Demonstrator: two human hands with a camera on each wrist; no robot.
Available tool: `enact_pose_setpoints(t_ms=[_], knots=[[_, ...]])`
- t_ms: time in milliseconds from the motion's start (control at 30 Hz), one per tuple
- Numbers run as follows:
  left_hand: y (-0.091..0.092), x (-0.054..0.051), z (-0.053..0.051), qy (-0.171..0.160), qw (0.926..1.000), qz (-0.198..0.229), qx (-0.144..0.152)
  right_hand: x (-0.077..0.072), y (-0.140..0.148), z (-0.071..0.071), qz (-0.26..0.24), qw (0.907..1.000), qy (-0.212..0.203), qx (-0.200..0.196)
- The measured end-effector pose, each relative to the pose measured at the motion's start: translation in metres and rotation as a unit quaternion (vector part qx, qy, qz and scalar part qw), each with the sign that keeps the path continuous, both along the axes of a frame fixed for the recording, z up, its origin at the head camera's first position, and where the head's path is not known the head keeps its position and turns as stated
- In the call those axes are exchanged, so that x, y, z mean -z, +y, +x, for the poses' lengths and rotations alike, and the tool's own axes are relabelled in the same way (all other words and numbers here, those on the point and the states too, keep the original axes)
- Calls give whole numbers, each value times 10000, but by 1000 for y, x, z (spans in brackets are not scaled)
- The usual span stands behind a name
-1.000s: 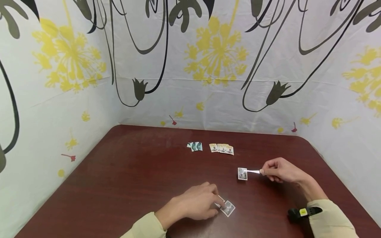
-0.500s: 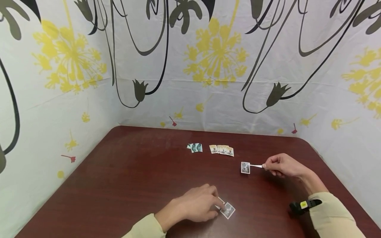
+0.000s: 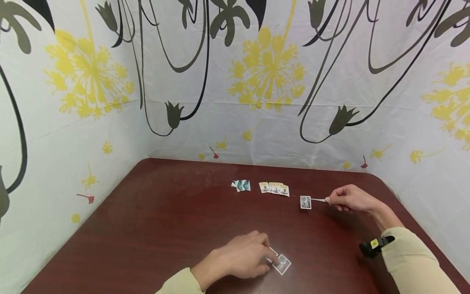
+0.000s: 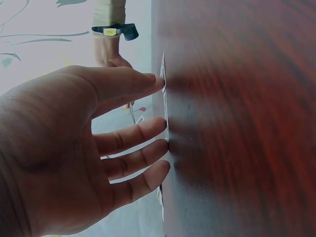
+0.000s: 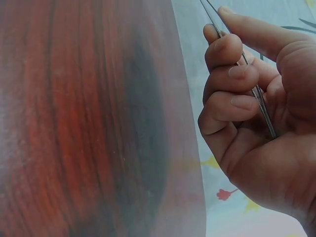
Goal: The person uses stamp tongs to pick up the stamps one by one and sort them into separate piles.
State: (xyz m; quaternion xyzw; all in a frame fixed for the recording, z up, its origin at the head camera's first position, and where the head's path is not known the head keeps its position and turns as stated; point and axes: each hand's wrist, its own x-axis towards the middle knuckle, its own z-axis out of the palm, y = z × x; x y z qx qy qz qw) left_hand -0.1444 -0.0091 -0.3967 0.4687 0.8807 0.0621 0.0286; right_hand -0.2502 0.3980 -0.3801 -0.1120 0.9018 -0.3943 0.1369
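My right hand (image 3: pixel 354 198) grips a pair of metal tweezers (image 5: pixel 259 94) between thumb and curled fingers. The tweezers' tips hold a small grey stamp (image 3: pixel 305 202) with a white border, just off the table to the left of that hand. Nearer the front, my left hand (image 3: pixel 244 255) rests its fingertips on the table, the index finger on a grey stamp (image 3: pixel 282 265). A second white-edged stamp (image 3: pixel 272 252) lies partly hidden under that finger. In the left wrist view the stamps show only as a thin edge by the fingertips.
At the back of the dark red table (image 3: pixel 165 212) lies a row of yellowish stamps (image 3: pixel 274 188), overlapping. To its left is a smaller overlapping group of green stamps (image 3: pixel 241 185). A patterned white cloth (image 3: pixel 220 90) stands behind the table and at its left.
My right hand has moved towards the back and slightly right, carrying the tweezers and stamp nearer the yellowish row. My left hand has stayed on the stamps.
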Motion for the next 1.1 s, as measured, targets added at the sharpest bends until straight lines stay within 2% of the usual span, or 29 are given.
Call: enact_pose_setpoints(t_ms=[733, 933, 1100], knots=[[-2, 1, -1, 40, 10000, 51, -23, 11, 6, -24, -474, 9982, -355, 57], [0, 1, -2, 6, 10000, -14, -1, 16, 13, -27, -587, 9974, -425, -1], [1, 0, -2, -63, 10000, 7, 10, 18, 16, -29, -633, 9968, -477, 112]])
